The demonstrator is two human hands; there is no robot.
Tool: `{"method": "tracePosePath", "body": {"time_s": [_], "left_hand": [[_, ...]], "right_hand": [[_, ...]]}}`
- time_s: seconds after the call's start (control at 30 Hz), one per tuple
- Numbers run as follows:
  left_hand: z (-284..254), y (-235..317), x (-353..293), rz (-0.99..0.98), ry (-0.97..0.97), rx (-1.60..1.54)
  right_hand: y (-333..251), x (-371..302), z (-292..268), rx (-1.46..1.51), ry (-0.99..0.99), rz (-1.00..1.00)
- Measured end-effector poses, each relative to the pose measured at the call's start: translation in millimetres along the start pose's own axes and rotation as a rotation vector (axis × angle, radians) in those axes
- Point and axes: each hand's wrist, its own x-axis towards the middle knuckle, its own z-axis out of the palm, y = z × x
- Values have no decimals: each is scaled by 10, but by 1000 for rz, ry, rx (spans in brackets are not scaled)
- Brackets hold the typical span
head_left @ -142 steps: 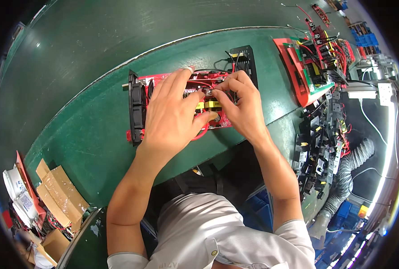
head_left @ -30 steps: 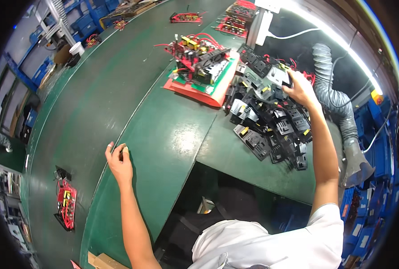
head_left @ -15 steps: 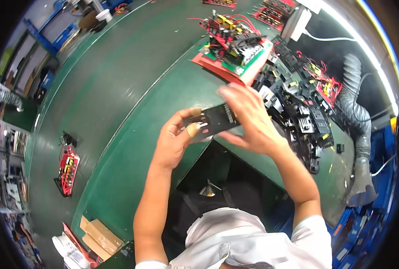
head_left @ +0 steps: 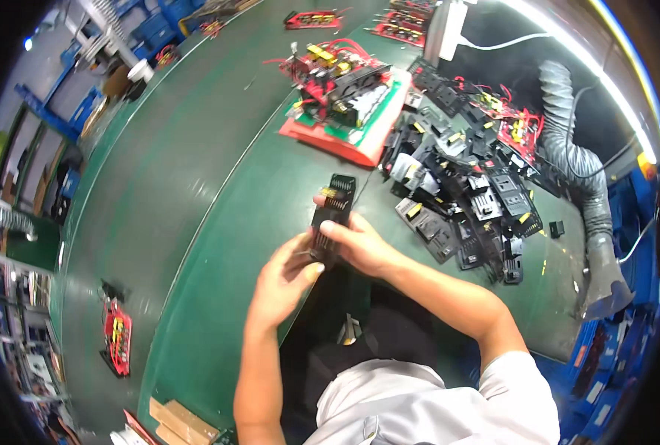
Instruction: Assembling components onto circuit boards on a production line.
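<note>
Between my hands is a black plastic housing, long and narrow, with a slotted grille at its far end and a small yellow patch below that. It is held over the near edge of the green bench. My left hand grips the near end, its thumb along the side. My right hand closes round the middle from the right, thumb lying on top. The fingers cover much of the near part. To the right lies a heap of similar black plastic parts, some with yellow marks.
Red circuit boards with wires are piled on a green-and-red tray beyond my hands. Another red board lies at left. Cardboard pieces sit at the near left. A grey flexible duct hangs at right.
The housing has turned from lying crosswise to pointing away from me. My right hand, earlier open at its right end, has closed round it. The whole view has shifted.
</note>
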Motion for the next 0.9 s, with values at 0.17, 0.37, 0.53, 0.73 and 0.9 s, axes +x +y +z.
{"method": "tracePosePath", "body": {"time_s": [0.17, 0.37, 0.53, 0.73, 0.9], "left_hand": [[-232, 728, 574, 325, 238, 984], [243, 1420, 1800, 728, 270, 1374], [773, 1254, 2443, 575, 220, 1644], [893, 1205, 2742, 411, 197, 1665], [856, 1261, 2676, 386, 148, 1560]], "right_hand": [[68, -3, -118, -399, -8, -138], [112, -18, -41, -524, -79, -146], [146, 2, -88, -477, -13, -149], [32, -37, -37, -589, 6, -149], [32, -39, -51, -588, -10, -135]]}}
